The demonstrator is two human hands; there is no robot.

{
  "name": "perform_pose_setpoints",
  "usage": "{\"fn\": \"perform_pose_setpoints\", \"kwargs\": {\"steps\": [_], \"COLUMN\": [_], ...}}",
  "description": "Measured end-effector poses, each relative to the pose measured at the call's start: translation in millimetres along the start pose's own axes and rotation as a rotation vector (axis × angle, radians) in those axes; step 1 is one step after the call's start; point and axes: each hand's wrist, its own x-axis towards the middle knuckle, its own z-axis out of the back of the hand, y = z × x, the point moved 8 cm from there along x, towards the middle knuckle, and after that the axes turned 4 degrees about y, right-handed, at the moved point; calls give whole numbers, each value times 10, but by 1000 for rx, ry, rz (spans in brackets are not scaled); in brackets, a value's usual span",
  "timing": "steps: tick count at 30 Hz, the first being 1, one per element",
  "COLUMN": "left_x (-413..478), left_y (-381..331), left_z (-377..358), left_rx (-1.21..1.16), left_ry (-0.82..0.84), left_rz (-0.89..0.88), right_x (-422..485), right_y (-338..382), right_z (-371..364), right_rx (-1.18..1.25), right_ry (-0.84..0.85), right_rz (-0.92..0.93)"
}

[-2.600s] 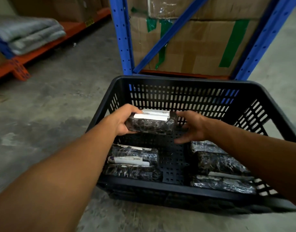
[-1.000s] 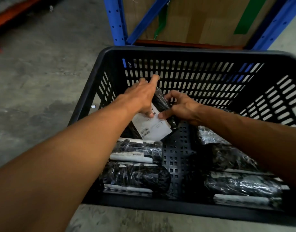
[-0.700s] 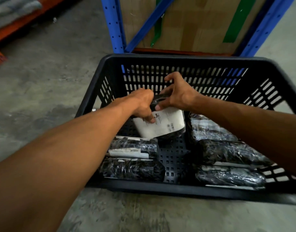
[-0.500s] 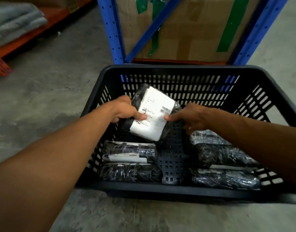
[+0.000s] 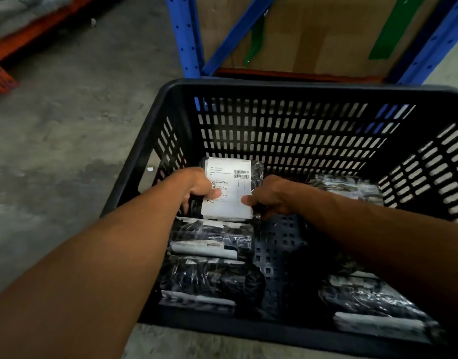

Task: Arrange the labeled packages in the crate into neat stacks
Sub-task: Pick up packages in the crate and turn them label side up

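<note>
Both hands close on one labeled package (image 5: 229, 187), the left hand (image 5: 196, 189) pinching its left edge and the right hand (image 5: 268, 199) its lower right corner, each grip narrow with thumb on the white label; the package sits label-up at the far left of the black crate (image 5: 300, 120), behind wrapped packages (image 5: 212, 239) lying below; the crate stands on a concrete floor (image 5: 67, 112) before blue shelving (image 5: 186, 35), forearms hiding part of the right-hand packages (image 5: 373, 304)

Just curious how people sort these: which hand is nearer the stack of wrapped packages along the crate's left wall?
Left. The left hand grips the labeled package directly above that stack; the right hand holds the package's other edge, over the bare crate floor.
</note>
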Motion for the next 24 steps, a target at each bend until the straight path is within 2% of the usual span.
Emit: {"fn": "perform_pose_setpoints", "kwargs": {"steps": [4, 8, 15, 24], "left_x": [234, 314, 182, 72], "left_y": [34, 44, -58, -173], "left_z": [-95, -79, -38, -75], "left_rx": [244, 256, 298, 356], "left_ry": [-11, 50, -91, -159], "left_rz": [11, 43, -19, -8], "right_x": [161, 226, 214, 103], "right_y": [-82, -65, -96, -101], "right_z": [-73, -72, -17, 95], "right_rx": [-132, -197, -193, -276], "right_ry": [-2, 26, 67, -18], "right_rz": [-38, -54, -51, -28]}}
